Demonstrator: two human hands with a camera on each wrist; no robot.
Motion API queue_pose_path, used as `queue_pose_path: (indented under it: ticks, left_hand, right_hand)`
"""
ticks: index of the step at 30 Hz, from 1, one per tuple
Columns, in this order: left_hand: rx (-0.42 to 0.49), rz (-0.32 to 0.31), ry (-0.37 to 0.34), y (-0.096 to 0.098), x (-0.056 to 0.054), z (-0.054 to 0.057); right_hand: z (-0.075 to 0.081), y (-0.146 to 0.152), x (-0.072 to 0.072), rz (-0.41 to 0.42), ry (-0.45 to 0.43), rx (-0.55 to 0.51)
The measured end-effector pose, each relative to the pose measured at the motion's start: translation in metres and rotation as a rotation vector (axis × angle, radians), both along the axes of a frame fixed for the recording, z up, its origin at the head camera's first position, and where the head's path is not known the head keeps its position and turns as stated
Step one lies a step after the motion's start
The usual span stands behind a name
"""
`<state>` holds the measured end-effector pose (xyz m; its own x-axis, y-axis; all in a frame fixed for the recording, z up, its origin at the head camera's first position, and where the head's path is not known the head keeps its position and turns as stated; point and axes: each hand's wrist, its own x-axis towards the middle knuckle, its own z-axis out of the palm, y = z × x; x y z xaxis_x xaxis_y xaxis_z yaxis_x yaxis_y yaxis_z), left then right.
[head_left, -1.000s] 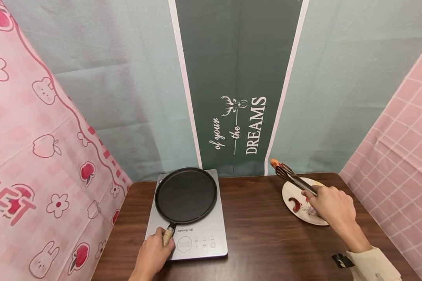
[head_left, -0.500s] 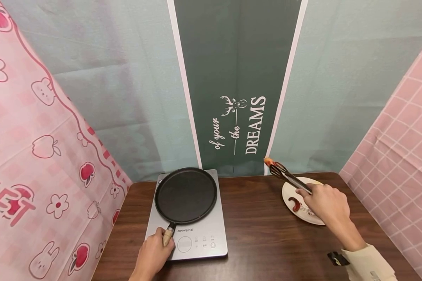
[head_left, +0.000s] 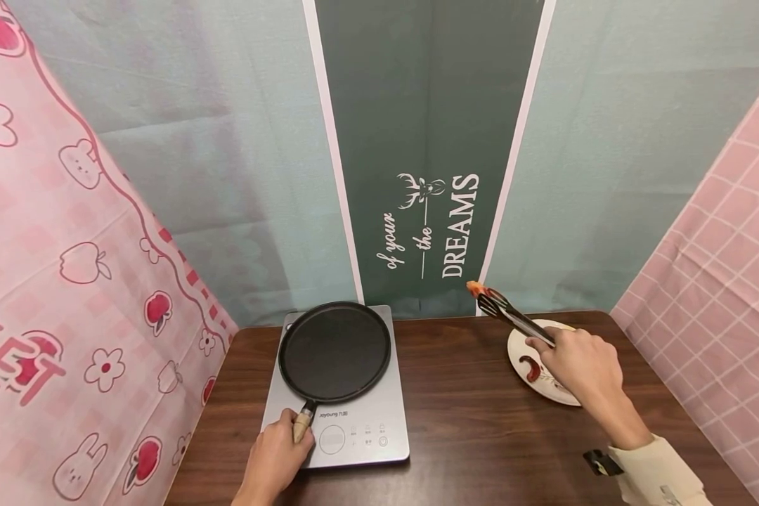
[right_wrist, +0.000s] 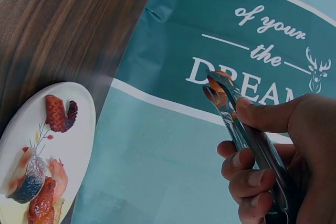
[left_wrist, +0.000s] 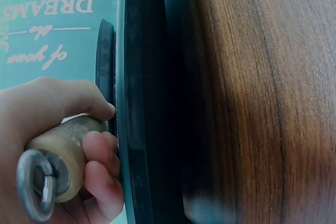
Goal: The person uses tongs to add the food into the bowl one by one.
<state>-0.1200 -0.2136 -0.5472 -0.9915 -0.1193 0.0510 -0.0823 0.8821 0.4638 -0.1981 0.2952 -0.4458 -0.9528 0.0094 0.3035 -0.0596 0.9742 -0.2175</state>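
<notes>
My left hand (head_left: 281, 450) grips the wooden handle (left_wrist: 65, 142) of a flat black pan (head_left: 335, 351), which sits on a silver induction cooker (head_left: 395, 422). A metal ring hangs from the handle's end in the left wrist view. My right hand (head_left: 585, 365) holds metal tongs (head_left: 521, 322), raised over the back of the table and pointing left. Their slotted tips pinch an orange piece of food (head_left: 476, 288). Below and behind that hand lies a white plate (right_wrist: 81, 150). It bears a curled reddish tentacle piece (right_wrist: 59, 114), a silver-skinned fish piece (right_wrist: 27, 179) and a browned piece (right_wrist: 42, 203).
The dark wooden table (head_left: 455, 414) stretches between cooker and plate. A green printed cloth (head_left: 430, 140) hangs along its back edge. Pink patterned cloths close in the left (head_left: 120, 337) and right (head_left: 721, 295) sides.
My right hand has moved left, carrying the tongs and the orange piece away from the plate toward the pan. The left hand and the pan have stayed in place.
</notes>
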Motion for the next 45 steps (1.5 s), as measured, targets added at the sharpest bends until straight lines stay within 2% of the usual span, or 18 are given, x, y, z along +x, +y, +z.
queue_pose_path:
  ticks: [28,36,45]
  left_hand:
    - [-0.002,-0.003,-0.019,0.000,-0.001,0.004]
    - [-0.001,-0.005,-0.006,0.000,0.000,0.003]
    - [-0.002,-0.010,0.013,0.000,0.000,0.001]
  right_hand:
    - [0.023,-0.026,0.005,0.077,0.067,0.021]
    - [0.026,-0.035,0.005,0.093,0.096,0.023]
    - [0.030,-0.044,0.003,0.097,0.086,0.054]
